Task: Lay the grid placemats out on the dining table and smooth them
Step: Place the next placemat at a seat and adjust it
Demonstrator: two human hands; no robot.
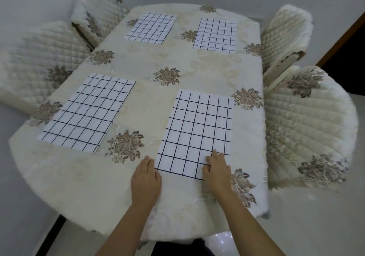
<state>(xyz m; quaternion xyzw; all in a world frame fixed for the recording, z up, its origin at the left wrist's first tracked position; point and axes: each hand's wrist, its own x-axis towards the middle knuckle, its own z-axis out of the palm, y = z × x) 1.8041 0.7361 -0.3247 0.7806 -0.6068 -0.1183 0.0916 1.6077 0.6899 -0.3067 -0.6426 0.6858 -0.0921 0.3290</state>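
Several white placemats with a dark grid lie flat on the dining table [88, 186], which wears a cream flowered cloth. The near right placemat [197, 129] is closest to me. My right hand [217, 171] rests on its near right corner, fingers bent slightly over the fabric. My left hand [146, 180] lies flat on the cloth, touching that placemat's near left edge. The near left placemat [87, 113], far left placemat [152, 27] and far right placemat [216, 35] lie untouched.
Quilted cream chairs stand around the table: two on the left [39, 58] [96, 11] and two on the right [286, 32] [310, 129]. A dark doorway [347, 54] opens at the far right. The table's near edge is just below my hands.
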